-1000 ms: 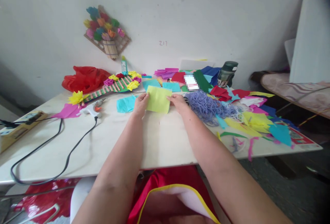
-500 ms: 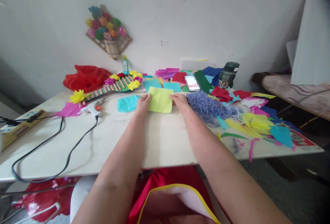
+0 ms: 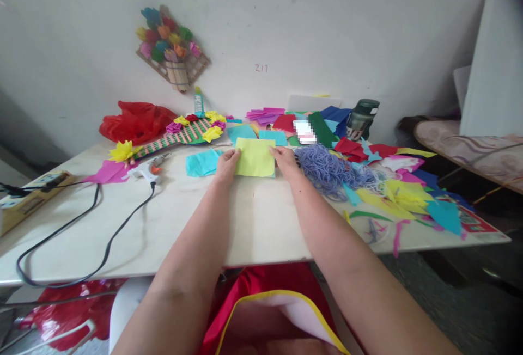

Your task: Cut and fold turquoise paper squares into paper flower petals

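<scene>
Between my two hands a yellow-green sheet of crepe paper [image 3: 255,158] is held upright above the table. My left hand [image 3: 227,163] is closed on its left edge. The upper right edge is pinched by my right hand [image 3: 284,159]. A thin bluish layer peeks out along the bottom right of the sheet; I cannot tell whether it is a second sheet. Just left of my left hand lies a turquoise piece of crepe paper [image 3: 202,163]. Beside my right hand is a tangled pile of blue-purple yarn [image 3: 322,167].
At the left stand a glue gun [image 3: 145,171] with its cord and a power strip [image 3: 36,197]. A flower-decked craft piece [image 3: 175,140] lies before a red plastic bag [image 3: 137,121]. Paper scraps [image 3: 408,194] cover the right side, near a dark bottle [image 3: 362,118].
Both hands keep hold of the yellow-green sheet. Its right edge has shifted very slightly, and the lower right corner sits a little farther right.
</scene>
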### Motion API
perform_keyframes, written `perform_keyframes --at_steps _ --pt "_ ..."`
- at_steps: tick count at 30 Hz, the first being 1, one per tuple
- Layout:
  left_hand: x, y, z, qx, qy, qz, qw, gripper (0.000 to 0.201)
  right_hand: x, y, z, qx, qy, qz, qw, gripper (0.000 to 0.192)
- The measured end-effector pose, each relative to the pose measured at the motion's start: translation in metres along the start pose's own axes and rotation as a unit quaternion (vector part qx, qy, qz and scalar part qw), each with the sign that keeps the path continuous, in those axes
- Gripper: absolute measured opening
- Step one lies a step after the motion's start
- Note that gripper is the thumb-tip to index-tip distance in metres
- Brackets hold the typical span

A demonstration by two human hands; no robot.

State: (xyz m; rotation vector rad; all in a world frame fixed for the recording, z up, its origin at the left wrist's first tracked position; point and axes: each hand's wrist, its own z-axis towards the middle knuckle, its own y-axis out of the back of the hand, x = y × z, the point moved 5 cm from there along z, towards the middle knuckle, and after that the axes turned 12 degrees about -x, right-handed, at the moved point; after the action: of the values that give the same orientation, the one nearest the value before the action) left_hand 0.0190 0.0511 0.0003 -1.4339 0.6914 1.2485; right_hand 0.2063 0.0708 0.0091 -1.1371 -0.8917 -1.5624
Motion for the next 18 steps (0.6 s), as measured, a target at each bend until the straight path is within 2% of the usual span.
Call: perform_keyframes --at_steps 12,18 --pt "-0.0006 -0.0010 -0.0005 0.011 -0.002 -0.013 1.000 0.035 -0.0027 -0.0001 0.0012 -0.019 0.011 -0.007 1.000 0.038" --pt "0.0015 0.0009 0.0014 0.018 0.020 -0.039 0.999 0.034 -0.0016 0.0026 0.0034 -0.033 0.053 -0.043 0.997 0.038"
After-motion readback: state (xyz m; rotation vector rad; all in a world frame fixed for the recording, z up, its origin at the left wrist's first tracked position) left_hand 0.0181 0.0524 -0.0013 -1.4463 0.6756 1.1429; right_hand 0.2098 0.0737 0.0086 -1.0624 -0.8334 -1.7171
